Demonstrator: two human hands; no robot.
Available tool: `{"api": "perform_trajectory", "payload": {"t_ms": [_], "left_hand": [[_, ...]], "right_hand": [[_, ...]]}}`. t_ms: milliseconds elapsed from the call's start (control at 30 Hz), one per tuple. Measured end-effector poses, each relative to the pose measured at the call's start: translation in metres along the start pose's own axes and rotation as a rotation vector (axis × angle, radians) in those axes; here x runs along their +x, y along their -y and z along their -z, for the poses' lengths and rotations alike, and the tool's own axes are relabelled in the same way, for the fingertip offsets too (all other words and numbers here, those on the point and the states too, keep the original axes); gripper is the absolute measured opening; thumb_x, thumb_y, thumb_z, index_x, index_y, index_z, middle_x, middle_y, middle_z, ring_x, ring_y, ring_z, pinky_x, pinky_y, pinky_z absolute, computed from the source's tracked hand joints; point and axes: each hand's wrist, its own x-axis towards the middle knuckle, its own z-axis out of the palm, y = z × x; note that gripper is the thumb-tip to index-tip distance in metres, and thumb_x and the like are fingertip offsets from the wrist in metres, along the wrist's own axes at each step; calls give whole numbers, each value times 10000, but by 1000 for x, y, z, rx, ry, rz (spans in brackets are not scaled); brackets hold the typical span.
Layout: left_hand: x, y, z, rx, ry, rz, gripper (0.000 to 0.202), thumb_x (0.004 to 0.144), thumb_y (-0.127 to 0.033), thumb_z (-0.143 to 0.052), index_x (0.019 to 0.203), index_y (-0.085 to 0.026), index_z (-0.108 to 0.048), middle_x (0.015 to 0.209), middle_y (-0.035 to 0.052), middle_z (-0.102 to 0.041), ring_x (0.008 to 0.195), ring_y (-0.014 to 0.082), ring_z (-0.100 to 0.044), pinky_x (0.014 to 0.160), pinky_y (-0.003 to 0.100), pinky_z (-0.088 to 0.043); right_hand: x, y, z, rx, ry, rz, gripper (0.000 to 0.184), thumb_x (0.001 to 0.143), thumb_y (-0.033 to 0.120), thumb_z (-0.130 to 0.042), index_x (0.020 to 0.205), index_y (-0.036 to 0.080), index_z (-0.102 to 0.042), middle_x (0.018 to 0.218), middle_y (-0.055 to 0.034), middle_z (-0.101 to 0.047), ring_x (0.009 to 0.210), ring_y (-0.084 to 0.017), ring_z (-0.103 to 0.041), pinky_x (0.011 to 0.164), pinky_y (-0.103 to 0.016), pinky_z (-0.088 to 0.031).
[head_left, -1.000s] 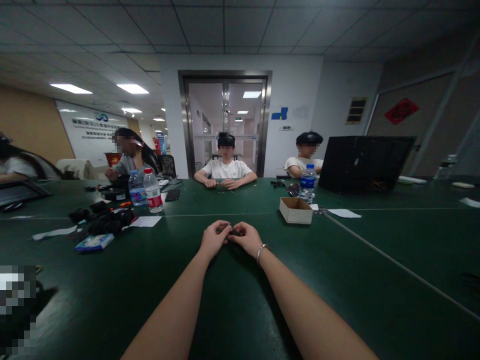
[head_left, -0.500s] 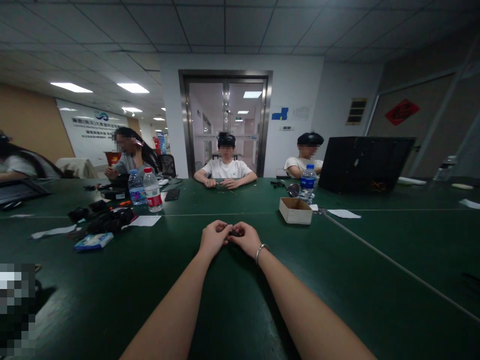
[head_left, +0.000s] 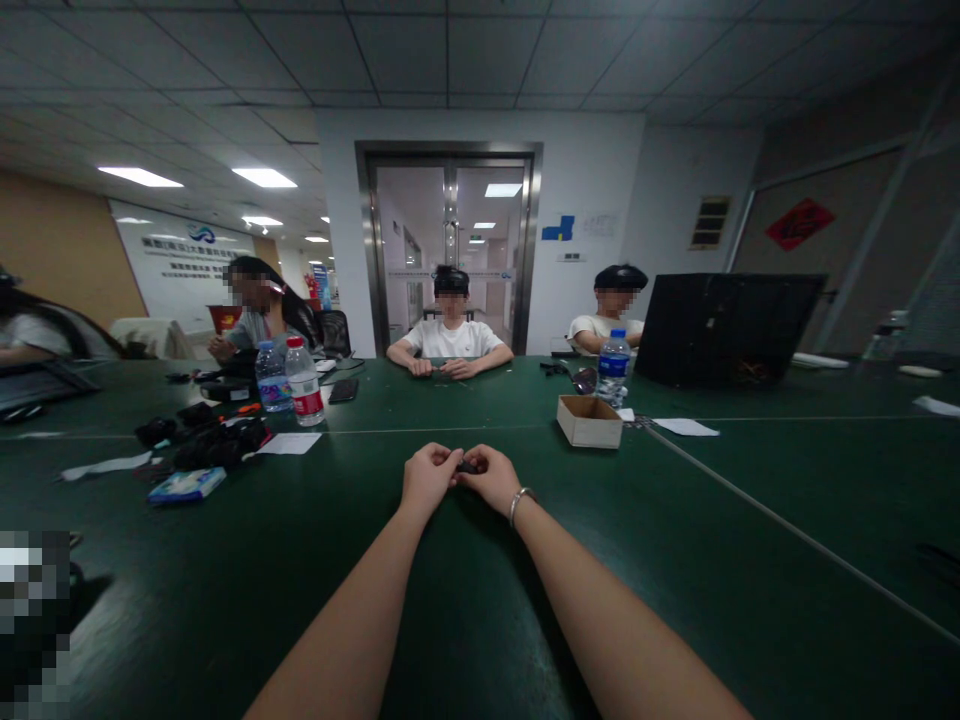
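Both my hands meet above the dark green table, fingertips nearly touching. Between them is a small dark object, mostly covered by the fingers, so its kind does not show. My left hand pinches it from the left with thumb and forefinger. On the other side, my right hand closes thumb and fingers round it. A silver bracelet circles my right wrist.
An open cardboard box stands right of my hands, a blue-capped water bottle behind it. Leftward are a red-capped bottle, a phone and a blue-white packet. A black computer case stands far right. Several people sit around the table.
My hands stay nearly in place, with slight finger movement; a little more of the dark object shows between them. The whole view has shifted very slightly.
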Motion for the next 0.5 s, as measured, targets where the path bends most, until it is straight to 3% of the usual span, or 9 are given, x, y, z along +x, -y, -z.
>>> {"api": "perform_trajectory", "payload": {"t_ms": [300,500], "left_hand": [[2,0,0,-2,34,5,294,695,-411,-642,817,-144,-614,738,66,-655,596,154,-624,509,230,-523],[0,-1,2,87,10,-85,296,696,-446,-635,814,-174,-625,710,47,-647,543,129,-599,477,196,-477]], "right_hand": [[1,-3,1,6,20,5,232,535,189,-708,732,162,-587,623,37,-544,574,-111,-473,560,-226,-388],[2,-4,1,20,6,8,249,524,216,-725,717,165,-576,641,33,-542,591,-116,-473,568,-231,-390]]}}
